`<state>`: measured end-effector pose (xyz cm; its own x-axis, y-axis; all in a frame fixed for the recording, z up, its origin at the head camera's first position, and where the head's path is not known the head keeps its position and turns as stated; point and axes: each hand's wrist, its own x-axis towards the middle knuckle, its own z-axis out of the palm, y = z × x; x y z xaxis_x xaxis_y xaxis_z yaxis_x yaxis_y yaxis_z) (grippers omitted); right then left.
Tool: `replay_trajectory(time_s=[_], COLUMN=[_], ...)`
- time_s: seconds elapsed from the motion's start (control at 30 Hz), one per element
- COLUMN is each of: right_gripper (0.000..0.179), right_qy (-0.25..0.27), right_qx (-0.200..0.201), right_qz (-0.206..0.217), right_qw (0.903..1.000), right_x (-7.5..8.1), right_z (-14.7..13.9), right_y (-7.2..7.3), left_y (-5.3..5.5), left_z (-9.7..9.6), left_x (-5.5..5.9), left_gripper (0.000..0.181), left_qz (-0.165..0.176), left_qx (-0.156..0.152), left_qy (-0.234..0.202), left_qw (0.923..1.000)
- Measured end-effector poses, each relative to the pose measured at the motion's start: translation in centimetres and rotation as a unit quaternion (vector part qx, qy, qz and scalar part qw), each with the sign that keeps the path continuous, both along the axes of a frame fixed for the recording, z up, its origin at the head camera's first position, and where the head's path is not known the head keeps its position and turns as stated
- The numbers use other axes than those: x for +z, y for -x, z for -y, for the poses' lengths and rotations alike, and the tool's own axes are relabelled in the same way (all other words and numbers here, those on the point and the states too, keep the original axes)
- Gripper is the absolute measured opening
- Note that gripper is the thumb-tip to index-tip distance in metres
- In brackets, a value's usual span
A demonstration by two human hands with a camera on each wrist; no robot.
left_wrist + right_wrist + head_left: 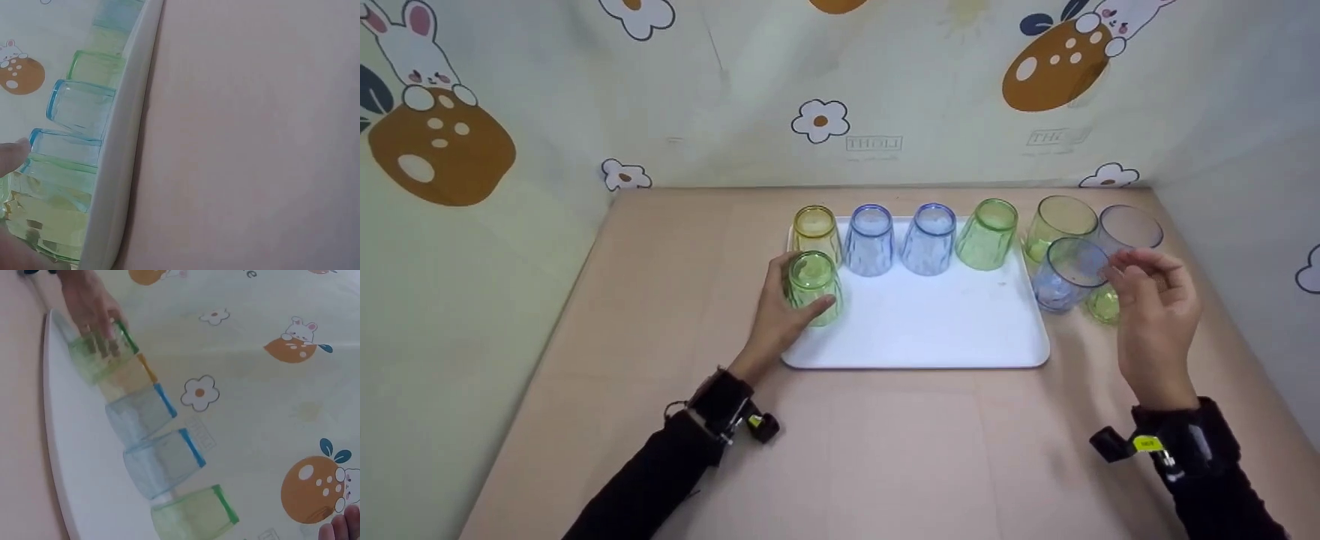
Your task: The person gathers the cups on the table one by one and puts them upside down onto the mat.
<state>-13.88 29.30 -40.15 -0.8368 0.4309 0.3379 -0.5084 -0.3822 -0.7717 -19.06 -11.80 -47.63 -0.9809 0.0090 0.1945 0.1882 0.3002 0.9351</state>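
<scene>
One tray [930, 322] holds upturned glasses [871, 241].

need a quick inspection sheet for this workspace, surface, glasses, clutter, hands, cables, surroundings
Surface: pale table bearing a white tray
Tray glasses: back row of yellow glass, two blue glasses, far green glass; near green glass in front of the yellow one; all appear upside down
Side glasses: a group beyond the tray's right edge, including a blue-rimmed glass; exact count hidden by the right hand
Clutter: nothing seen
Left hand: grips the near green glass
Right hand: raised at the side group, fingers bent; hold unclear
Cables: nothing clearly seen
Surroundings: patterned wall covering with rabbits and flowers
</scene>
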Motion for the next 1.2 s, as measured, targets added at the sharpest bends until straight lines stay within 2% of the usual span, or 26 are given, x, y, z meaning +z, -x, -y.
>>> replay_trajectory(time_s=[0.13,0.2,0.37,0.5,0.53,0.57,0.63,0.7,0.8,0.97,1.0,1.07,1.2], right_gripper=[0.018,0.02,0.026,0.034,0.037,0.04,0.048,0.057,0.069,0.083,0.085,0.09,0.099], right_qy=[-0.106,-0.133,-0.169,-0.185,-0.197,-0.213,-0.261,-0.317,-0.395,-0.481,-0.491,-0.502,-0.498], right_qx=[-0.072,-0.087,-0.108,-0.116,-0.114,-0.112,-0.108,-0.105,-0.114,-0.156,-0.161,-0.156,-0.131], right_qz=[0.002,0.008,0.043,0.092,0.108,0.124,0.159,0.191,0.231,0.239,0.238,0.245,0.255], right_qw=[0.9917,0.9872,0.9786,0.9716,0.9678,0.9627,0.946,0.923,0.882,0.8291,0.8224,0.8148,0.8182], right_x=[-0.6,-0.8,-0.9,-1.2,-1.4,-1.6,-2.0,-2.4,-2.8,-3.5,-3.6,-3.8,-4.2], right_z=[-1.3,-1.8,-2.8,-3.4,-3.5,-3.6,-3.6,-3.7,-3.9,-4.6,-4.7,-5.1,-5.8], right_y=[0.0,0.1,0.6,1.0,1.1,1.1,1.2,1.1,1.1,1.2,1.3,1.3,1.3], left_y=[0.0,-0.1,-0.6,-0.8,-0.6,-0.8,-1.1,-1.6,-2.1,-2.5,-2.5,-2.6,-2.7], left_z=[0.2,0.3,0.4,0.7,0.9,1.0,1.2,1.4,1.7,2.4,2.6,2.8,3.1], left_x=[-0.1,0.0,1.1,1.5,1.1,1.3,1.5,1.8,2.1,2.4,2.4,2.4,2.4], left_gripper=[0.085,0.085,0.083,0.082,0.083,0.082,0.081,0.081,0.082,0.079,0.078,0.077,0.078], left_qz=[0.002,-0.003,-0.012,-0.012,-0.012,-0.012,-0.012,-0.008,0.0,0.004,0.003,0.003,-0.001], left_qx=[0.001,0.003,0.003,-0.003,-0.003,-0.005,-0.008,-0.01,-0.017,-0.026,-0.027,-0.027,-0.03], left_qy=[-0.004,-0.008,-0.023,-0.036,-0.035,-0.036,-0.036,-0.031,-0.024,-0.034,-0.037,-0.04,-0.039], left_qw=[1.0,1.0,0.9997,0.9993,0.9993,0.9993,0.9993,0.9995,0.9996,0.9991,0.999,0.9988,0.9988])
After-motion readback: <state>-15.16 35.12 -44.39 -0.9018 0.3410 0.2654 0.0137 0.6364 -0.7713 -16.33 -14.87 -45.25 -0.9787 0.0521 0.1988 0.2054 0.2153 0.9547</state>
